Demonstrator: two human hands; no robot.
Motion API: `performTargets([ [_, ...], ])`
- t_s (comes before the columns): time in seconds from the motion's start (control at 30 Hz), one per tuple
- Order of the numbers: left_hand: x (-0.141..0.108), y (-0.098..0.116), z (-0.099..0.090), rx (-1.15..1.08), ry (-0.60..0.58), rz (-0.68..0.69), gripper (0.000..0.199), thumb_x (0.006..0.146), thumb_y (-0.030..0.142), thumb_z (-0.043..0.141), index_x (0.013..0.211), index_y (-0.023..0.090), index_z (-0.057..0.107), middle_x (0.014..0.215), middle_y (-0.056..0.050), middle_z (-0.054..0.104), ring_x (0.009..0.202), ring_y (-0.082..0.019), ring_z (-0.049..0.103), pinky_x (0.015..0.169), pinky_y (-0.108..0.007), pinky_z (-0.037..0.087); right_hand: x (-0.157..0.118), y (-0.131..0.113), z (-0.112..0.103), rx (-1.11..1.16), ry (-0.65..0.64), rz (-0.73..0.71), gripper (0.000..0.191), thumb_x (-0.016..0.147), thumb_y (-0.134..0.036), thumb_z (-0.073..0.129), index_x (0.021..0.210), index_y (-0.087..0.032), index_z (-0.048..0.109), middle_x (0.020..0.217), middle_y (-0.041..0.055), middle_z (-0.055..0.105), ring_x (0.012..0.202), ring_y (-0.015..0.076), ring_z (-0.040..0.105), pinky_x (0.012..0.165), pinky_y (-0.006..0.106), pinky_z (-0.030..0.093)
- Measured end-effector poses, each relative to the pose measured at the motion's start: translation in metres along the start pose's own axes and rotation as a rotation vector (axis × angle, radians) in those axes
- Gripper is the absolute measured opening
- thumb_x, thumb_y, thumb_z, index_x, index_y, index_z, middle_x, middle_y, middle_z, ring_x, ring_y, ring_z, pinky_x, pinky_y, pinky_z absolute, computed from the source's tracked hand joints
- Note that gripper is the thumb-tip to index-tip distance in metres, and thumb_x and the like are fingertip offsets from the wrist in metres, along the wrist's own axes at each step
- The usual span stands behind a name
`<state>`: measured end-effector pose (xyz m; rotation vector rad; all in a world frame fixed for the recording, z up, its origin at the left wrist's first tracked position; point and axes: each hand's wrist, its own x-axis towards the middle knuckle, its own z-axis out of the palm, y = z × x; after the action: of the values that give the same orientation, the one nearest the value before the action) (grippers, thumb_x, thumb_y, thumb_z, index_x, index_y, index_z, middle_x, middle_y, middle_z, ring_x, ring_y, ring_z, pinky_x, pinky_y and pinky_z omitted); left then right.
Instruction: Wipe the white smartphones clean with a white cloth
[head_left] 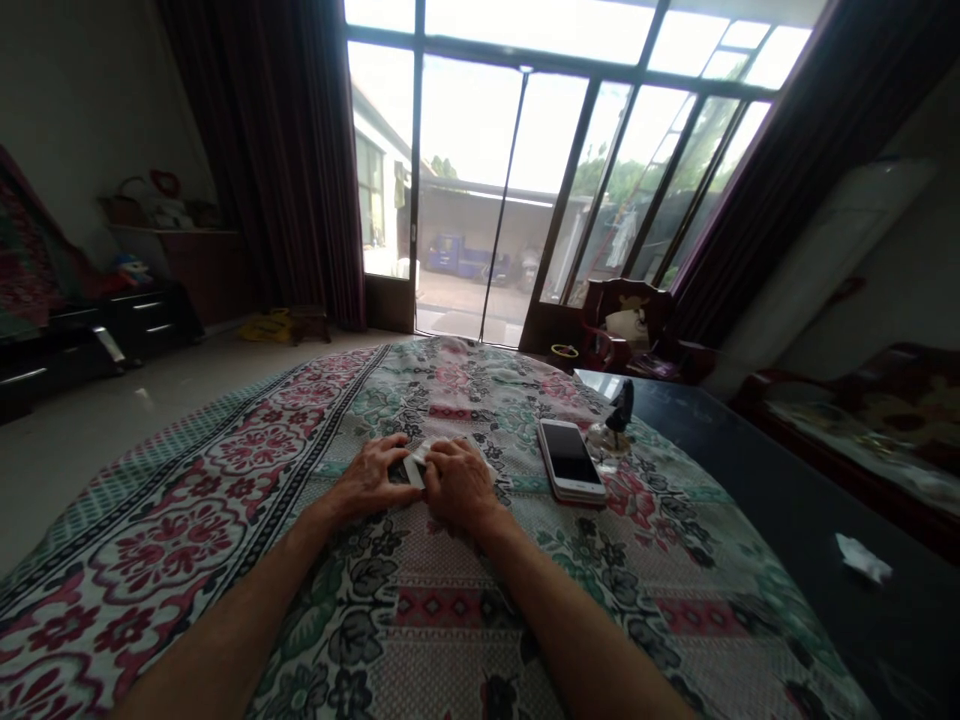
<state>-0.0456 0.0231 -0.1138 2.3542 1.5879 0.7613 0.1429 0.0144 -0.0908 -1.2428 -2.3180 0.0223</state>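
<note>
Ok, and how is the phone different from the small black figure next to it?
The phone lies flat on the patterned cloth; the black figure stands upright on a clear glass base. The phone is pale with a dark screen; the figure is dark all over. Both sit right of the right hand.

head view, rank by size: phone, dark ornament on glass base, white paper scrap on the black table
1. The phone: clearly largest.
2. The dark ornament on its glass base and the white paper scrap look alike; nearness to the camera makes their order unsure.
</note>
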Motion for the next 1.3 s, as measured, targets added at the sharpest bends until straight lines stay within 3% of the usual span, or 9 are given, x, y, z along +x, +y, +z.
performTargets([
  [0.27,0.000,0.007,-0.008,-0.021,-0.029,-0.027,0.061,0.064,0.052,0.072,0.115,0.018,0.066,0.138,-0.011,0.053,0.128,-0.033,0.046,0.109,-0.041,0.035,0.003,0.030,-0.007,-0.117,0.068,0.262,0.026,0.092,-0.021,0.042,0.094,-0.019,0.068,0.109,0.0095,0.064,0.106,0.0230,0.052,0.096,0.033,0.036],
  [0.57,0.001,-0.001,-0.001,-0.044,0.032,-0.038,0.057,0.064,0.050,0.071,0.110,0.017,0.068,0.134,-0.011,0.056,0.127,-0.032,0.048,0.110,-0.038,0.035,-0.006,-0.014,0.003,-0.030,-0.007,-0.019,0.023,0.092,-0.022,0.044,0.092,-0.020,0.067,0.108,0.0063,0.063,0.102,0.0203,0.051,0.094,0.032,0.038],
  [0.67,0.001,-0.002,0.000,-0.042,0.034,-0.027,0.059,0.064,0.049,0.071,0.110,0.013,0.068,0.134,-0.015,0.056,0.126,-0.033,0.049,0.109,-0.038,0.035,-0.004,-0.013,0.003,-0.028,-0.025,-0.034,0.023,0.092,-0.022,0.044,0.090,-0.021,0.067,0.105,0.0053,0.064,0.100,0.0201,0.051,0.094,0.032,0.038],
  [0.87,0.001,0.006,-0.008,-0.029,-0.006,-0.028,0.058,0.064,0.048,0.071,0.112,0.016,0.067,0.135,-0.013,0.056,0.126,-0.034,0.048,0.108,-0.042,0.036,0.004,0.025,-0.009,-0.102,0.030,0.184,0.027,0.094,-0.023,0.041,0.095,-0.020,0.068,0.108,0.0075,0.064,0.105,0.0227,0.050,0.097,0.034,0.034],
  [0.97,0.000,0.008,-0.010,-0.028,-0.007,-0.037,0.060,0.064,0.049,0.072,0.113,0.014,0.067,0.135,-0.015,0.055,0.127,-0.034,0.048,0.108,-0.042,0.035,0.003,0.030,-0.010,-0.131,0.041,0.255,0.027,0.093,-0.023,0.041,0.099,-0.018,0.067,0.113,0.0095,0.062,0.107,0.0244,0.048,0.097,0.035,0.034],
  [1.1,0.000,0.005,-0.007,-0.030,0.001,-0.034,0.061,0.063,0.047,0.073,0.112,0.011,0.067,0.135,-0.017,0.055,0.126,-0.033,0.049,0.108,-0.040,0.036,-0.002,0.008,-0.003,-0.101,0.016,0.157,0.024,0.091,-0.020,0.043,0.098,-0.016,0.065,0.118,0.0103,0.058,0.109,0.0240,0.046,0.098,0.034,0.034],
  [1.3,0.002,-0.003,0.000,-0.052,0.066,0.009,0.048,0.064,0.041,0.072,0.105,0.017,0.070,0.129,-0.011,0.061,0.122,-0.031,0.052,0.107,-0.039,0.037,-0.007,-0.023,0.010,-0.016,-0.023,-0.060,0.023,0.091,-0.021,0.044,0.103,-0.017,0.063,0.116,0.0066,0.059,0.104,0.0207,0.048,0.094,0.032,0.037],
])
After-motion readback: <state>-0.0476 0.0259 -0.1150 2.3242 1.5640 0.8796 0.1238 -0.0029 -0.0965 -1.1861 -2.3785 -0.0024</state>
